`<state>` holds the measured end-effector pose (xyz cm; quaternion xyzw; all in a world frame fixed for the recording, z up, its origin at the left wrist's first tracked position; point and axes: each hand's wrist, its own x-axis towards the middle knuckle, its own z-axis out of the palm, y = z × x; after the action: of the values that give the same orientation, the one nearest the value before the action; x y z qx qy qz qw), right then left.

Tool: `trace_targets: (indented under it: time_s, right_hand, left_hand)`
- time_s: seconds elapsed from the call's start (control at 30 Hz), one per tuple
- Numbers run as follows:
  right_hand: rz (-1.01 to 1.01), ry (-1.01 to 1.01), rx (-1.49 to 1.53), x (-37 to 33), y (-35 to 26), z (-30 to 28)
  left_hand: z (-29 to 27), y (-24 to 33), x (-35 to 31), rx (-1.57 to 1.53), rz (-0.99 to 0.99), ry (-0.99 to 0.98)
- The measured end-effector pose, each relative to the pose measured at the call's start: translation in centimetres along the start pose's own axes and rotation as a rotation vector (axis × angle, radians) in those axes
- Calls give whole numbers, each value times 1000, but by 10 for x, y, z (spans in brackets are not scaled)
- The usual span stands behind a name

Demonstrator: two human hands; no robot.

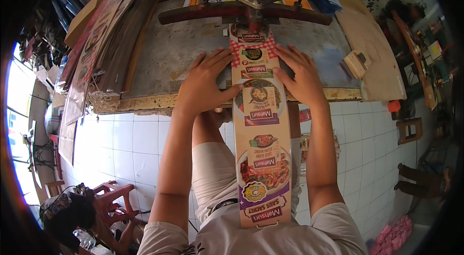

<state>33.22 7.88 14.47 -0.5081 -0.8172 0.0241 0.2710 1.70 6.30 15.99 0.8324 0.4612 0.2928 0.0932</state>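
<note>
A long, narrow printed cardboard strip (pixel 262 139) with pictures of food lies lengthwise in front of me. Its far end reaches a hand press (pixel 253 13) with a dark red crossbar, and its near end rests against my shirt. My left hand (pixel 207 78) lies flat at the strip's left edge, fingers stretched forward, thumb tip touching the strip. At the right edge, my right hand (pixel 302 75) is also flat, its fingertips and thumb against the strip. Neither hand is closed around it.
Long brown strips, some printed, are stacked on the worn metal-topped table (pixel 169 57) at left. A small wooden block (pixel 356 64) sits at right. Below left, another person (pixel 72 216) is by a red plastic stool (pixel 116 199). A pink bundle (pixel 394 235) lies on the tiled floor.
</note>
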Motion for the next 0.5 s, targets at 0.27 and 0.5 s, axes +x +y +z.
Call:
trace_targets:
  time_s: [0.27,0.5]
  right_hand:
    - [15,-11,-8,1,0,0]
    - [24,-20,-1,0,0,0]
  left_hand:
    - [0,-1,0,8,0,-3]
    - [0,0,1,14,-11,-16]
